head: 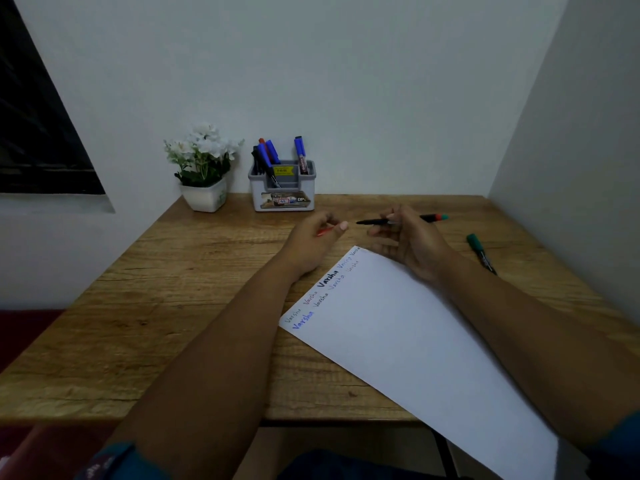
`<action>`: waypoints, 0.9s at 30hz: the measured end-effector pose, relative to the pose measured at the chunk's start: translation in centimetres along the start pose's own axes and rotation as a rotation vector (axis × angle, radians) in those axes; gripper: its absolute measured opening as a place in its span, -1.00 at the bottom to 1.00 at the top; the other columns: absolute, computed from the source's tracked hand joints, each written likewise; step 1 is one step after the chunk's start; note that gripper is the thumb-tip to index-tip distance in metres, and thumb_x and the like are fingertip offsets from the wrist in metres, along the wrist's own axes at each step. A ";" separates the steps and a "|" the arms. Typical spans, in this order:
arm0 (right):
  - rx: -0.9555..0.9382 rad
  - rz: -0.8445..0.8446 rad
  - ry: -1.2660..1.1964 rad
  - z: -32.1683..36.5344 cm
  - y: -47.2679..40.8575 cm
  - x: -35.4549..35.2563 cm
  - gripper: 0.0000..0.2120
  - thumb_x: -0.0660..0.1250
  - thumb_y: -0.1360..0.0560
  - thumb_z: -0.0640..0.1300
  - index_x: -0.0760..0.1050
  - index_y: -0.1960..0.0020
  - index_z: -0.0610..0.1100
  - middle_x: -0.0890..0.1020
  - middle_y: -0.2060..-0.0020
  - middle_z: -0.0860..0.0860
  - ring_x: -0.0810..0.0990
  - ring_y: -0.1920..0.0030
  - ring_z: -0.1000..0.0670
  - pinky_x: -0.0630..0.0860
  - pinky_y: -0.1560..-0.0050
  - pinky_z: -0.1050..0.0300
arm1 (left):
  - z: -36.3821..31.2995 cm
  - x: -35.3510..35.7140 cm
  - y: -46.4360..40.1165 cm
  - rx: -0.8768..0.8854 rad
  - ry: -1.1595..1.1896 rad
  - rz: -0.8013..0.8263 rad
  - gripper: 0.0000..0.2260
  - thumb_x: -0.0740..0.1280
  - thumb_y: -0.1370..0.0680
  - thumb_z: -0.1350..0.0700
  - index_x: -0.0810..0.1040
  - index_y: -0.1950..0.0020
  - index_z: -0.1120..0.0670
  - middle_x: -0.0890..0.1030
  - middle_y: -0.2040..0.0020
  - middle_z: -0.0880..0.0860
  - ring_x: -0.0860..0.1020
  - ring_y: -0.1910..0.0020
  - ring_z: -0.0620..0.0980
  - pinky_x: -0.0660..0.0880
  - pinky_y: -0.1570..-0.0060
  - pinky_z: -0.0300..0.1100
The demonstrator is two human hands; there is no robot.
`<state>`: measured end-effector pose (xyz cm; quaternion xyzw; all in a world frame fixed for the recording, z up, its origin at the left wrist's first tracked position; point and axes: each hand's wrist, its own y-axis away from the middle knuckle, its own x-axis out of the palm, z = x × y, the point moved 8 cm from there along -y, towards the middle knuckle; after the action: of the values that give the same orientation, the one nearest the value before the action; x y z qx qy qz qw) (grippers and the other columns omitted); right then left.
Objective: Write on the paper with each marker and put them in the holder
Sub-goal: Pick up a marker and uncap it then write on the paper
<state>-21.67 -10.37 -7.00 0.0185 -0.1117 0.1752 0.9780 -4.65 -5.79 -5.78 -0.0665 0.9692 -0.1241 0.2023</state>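
Note:
My right hand [407, 242] grips an uncapped black marker [375, 221] held level above the table, its tip pointing left and its red and green end sticking out to the right. My left hand [317, 237] is closed on a small red cap [325, 231]. The two hands are a short gap apart. Below them lies the white paper [415, 348], with the same word written several times along its far edge. A green-capped marker [480, 251] lies on the table at the right. The grey holder [282, 185] at the back has several markers standing in it.
A white pot of white flowers [204, 168] stands left of the holder. The wooden table [173, 306] sits in a corner, with walls behind and close on the right. The paper overhangs the table's near edge.

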 end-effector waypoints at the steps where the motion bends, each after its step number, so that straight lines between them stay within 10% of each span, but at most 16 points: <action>1: 0.000 -0.014 -0.018 0.0 0.0 -0.2 -0.86 0.17 -0.55 -0.20 0.46 0.14 -0.08 0.63 0.27 -0.09 0.61 0.13 -0.03 0.56 0.04 0.02 | 0.1 0.1 0.0 -0.010 0.021 -0.007 -0.88 0.35 -0.57 0.00 0.56 -0.01 0.03 0.50 0.23 -0.11 0.42 0.32 -0.22 0.35 0.33 -0.35; 9: -0.019 -0.037 -0.103 -0.3 -0.3 -0.8 -0.92 0.39 -0.51 -0.15 0.58 0.16 -0.10 0.58 0.32 -0.02 0.55 0.15 0.03 0.62 0.03 0.04 | 0.3 -0.1 0.2 -0.093 0.148 0.008 -0.93 0.28 -0.61 0.11 0.49 -0.07 0.07 0.44 0.28 -0.06 0.38 0.36 -0.21 0.33 0.36 -0.39; 14: 0.026 0.005 -0.181 -0.4 -0.3 -0.2 -0.69 0.19 -0.62 0.04 0.60 0.06 -0.13 0.65 0.29 -0.06 0.66 0.19 0.03 0.63 0.15 0.07 | -0.1 0.1 0.5 -0.107 0.192 0.050 -0.94 0.24 -0.63 0.17 0.46 -0.07 0.13 0.36 0.33 0.00 0.32 0.55 -0.27 0.27 0.50 -0.43; 27: 0.000 0.067 -0.104 -0.3 0.2 0.9 -0.88 0.28 -0.58 -0.16 0.50 0.13 -0.10 0.68 0.22 -0.11 0.66 0.19 0.02 0.63 0.15 0.11 | -0.8 0.4 0.9 -0.103 0.228 0.072 -0.96 0.24 -0.63 0.23 0.45 -0.06 0.16 0.35 0.35 0.01 0.33 0.58 -0.27 0.26 0.52 -0.44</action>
<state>-20.90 -9.85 -7.07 0.0239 -0.1630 0.2068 0.9644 -5.46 -4.85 -5.44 -0.0275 0.9927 -0.0736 0.0913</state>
